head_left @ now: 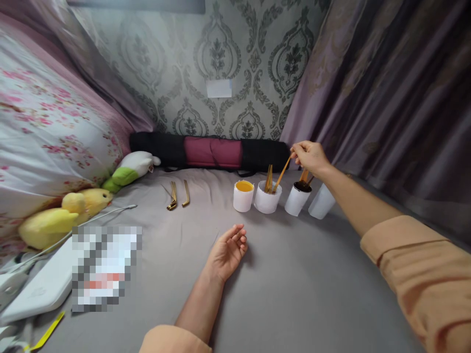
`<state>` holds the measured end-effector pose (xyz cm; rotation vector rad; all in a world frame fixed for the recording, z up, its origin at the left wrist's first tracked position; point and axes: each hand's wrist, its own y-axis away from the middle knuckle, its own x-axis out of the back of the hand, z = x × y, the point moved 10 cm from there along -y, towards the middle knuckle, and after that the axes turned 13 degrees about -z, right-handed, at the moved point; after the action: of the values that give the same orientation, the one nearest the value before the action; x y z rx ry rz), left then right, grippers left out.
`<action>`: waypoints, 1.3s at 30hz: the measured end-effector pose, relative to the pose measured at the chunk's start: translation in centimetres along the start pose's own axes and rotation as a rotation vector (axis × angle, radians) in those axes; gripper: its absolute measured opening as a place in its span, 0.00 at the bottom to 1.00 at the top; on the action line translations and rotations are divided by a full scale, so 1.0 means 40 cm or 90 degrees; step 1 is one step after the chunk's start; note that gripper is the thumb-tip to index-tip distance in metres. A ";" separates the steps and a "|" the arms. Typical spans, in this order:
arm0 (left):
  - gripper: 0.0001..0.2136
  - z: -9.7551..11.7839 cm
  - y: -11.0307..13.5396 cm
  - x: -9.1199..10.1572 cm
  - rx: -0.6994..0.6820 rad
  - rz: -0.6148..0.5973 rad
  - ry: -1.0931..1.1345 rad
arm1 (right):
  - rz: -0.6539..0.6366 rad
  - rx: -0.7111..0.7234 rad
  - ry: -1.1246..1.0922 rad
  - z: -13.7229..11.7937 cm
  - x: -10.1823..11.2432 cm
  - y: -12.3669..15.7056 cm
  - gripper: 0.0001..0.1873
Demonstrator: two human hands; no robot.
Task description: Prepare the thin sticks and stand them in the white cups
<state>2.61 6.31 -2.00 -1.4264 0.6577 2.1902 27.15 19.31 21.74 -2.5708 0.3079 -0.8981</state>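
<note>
My right hand (pixel 310 157) pinches the top of a thin golden stick (pixel 281 175) whose lower end dips into the second white cup (pixel 267 197), where more sticks stand. To its left sits a white cup with a yellow inside (pixel 243 196). To its right a cup with a dark inside (pixel 297 198) holds sticks too, and a fourth white cup (pixel 321 201) leans behind my forearm. My left hand (pixel 227 251) rests palm up on the grey sheet (pixel 294 284), fingers loosely curled and holding nothing. Two bent golden pieces (pixel 178 195) lie further left.
A black and maroon roll (pixel 211 151) lies along the patterned wall. Yellow plush toys (pixel 64 213) and a green-white one (pixel 130 169) sit by the floral pillow at left. A white device (pixel 40 289) and cable lie at the near left. Curtains hang on the right.
</note>
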 end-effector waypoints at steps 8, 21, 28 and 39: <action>0.06 0.000 0.000 -0.001 -0.003 0.000 -0.002 | -0.076 0.009 0.014 0.018 -0.056 -0.014 0.11; 0.06 0.000 -0.003 0.002 -0.001 0.005 -0.006 | -0.201 -0.029 0.080 0.060 -0.147 -0.005 0.10; 0.06 -0.001 -0.003 0.002 -0.001 0.015 -0.004 | -0.225 -0.038 0.103 0.084 -0.172 -0.002 0.10; 0.06 0.000 -0.006 0.006 0.000 0.016 -0.006 | -0.208 -0.094 0.118 0.130 -0.186 -0.001 0.11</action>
<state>2.69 6.53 -2.25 -1.4146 0.6756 2.2158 24.72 23.32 13.97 -2.7258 0.0017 -1.2788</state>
